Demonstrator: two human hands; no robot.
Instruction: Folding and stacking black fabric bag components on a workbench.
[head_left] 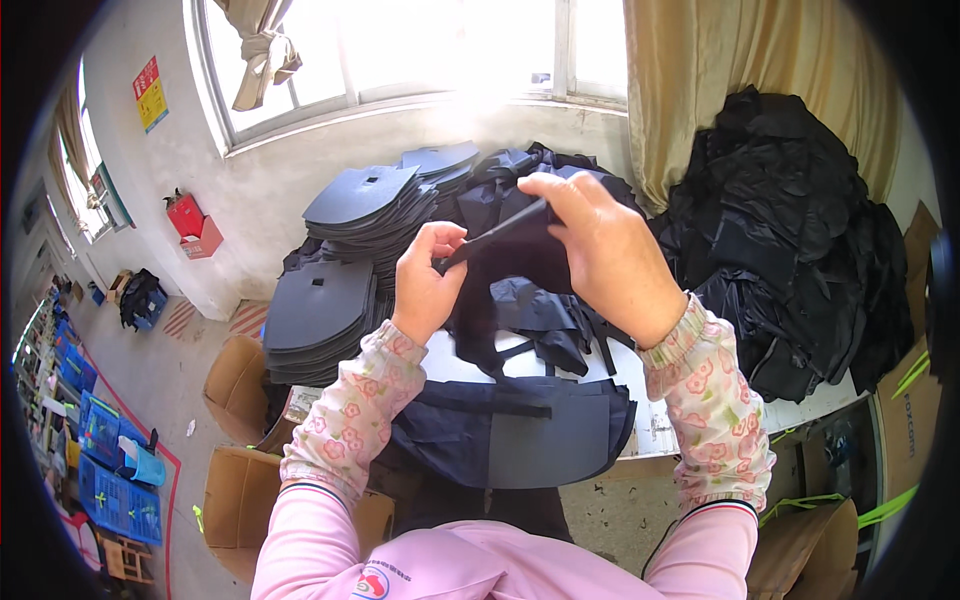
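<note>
Raised over the table, a black fabric piece [497, 232] stretches between my two hands, its narrow edge pulled into a slanting strip. My left hand [428, 285] pinches the lower end of that strip with curled fingers. The upper end is gripped by my right hand [605, 255], between thumb and fingers. Below them, a black fabric piece with a dark grey panel [550, 437] hangs over the near edge of the white table [650, 425]. More crumpled black cloth [545, 325] lies behind it, partly hidden by my hands and the held fabric.
Stacks of dark grey panels [318, 312] stand on the left. A tall heap of black fabric [795, 230] rises at the right, beside a curtain [690, 60]. Cardboard boxes [240, 500] sit by my left; another open carton [815, 540] is at lower right.
</note>
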